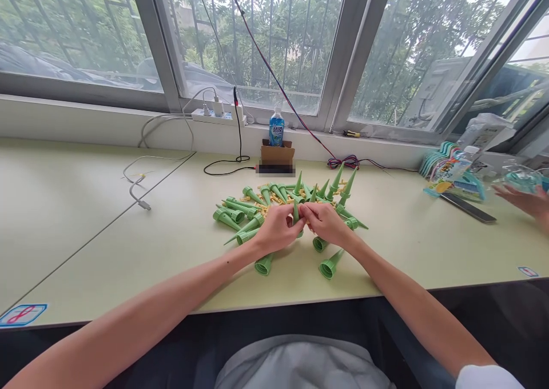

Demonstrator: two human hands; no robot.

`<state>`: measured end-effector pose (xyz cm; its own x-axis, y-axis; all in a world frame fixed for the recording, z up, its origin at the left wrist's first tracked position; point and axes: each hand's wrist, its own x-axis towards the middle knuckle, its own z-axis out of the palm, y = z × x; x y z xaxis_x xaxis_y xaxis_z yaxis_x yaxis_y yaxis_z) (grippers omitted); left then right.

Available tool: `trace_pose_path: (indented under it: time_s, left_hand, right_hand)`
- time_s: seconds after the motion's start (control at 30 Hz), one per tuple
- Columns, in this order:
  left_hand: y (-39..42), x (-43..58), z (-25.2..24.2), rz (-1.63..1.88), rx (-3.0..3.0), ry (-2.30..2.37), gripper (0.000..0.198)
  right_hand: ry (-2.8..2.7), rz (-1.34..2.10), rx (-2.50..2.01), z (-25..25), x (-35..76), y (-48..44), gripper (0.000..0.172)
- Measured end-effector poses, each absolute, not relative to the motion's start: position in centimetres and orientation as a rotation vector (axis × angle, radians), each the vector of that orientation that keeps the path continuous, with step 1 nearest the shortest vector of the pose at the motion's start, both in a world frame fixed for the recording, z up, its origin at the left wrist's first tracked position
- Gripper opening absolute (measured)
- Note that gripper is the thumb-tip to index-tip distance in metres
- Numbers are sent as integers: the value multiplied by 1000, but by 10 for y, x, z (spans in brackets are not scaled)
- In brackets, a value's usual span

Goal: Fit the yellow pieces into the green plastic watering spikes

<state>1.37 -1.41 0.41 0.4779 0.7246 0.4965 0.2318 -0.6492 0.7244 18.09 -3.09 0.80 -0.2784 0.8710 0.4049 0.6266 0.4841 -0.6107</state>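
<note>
Over the middle of the table, my left hand [277, 229] is closed around a green plastic watering spike [295, 210], its tip pointing up. My right hand [328, 223] meets it there, thumb and fingers pinched together against the side of that spike. Whatever sits in this pinch is mostly hidden by the fingers. Around both hands lie several more green spikes [328, 268], some on their sides with hollow threaded ends showing, some standing tip up. Small yellow plastic pieces [274, 197] are scattered among them behind my hands.
Behind the pile, a blue-labelled bottle [277, 128] stands by a small cardboard box [278, 151]. A power strip [218, 115] and cables line the sill. At right are a dark phone-like slab [467, 207], a printed pouch [448, 174] and another person's hand [525, 200].
</note>
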Motion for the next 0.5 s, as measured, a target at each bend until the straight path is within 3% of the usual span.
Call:
trace_pose_path:
  time_s: [0.5]
  left_hand:
    - [-11,14,0,1100,2126,798,25]
  right_hand:
    - [-2007,419,-1208,8,180,-31,40]
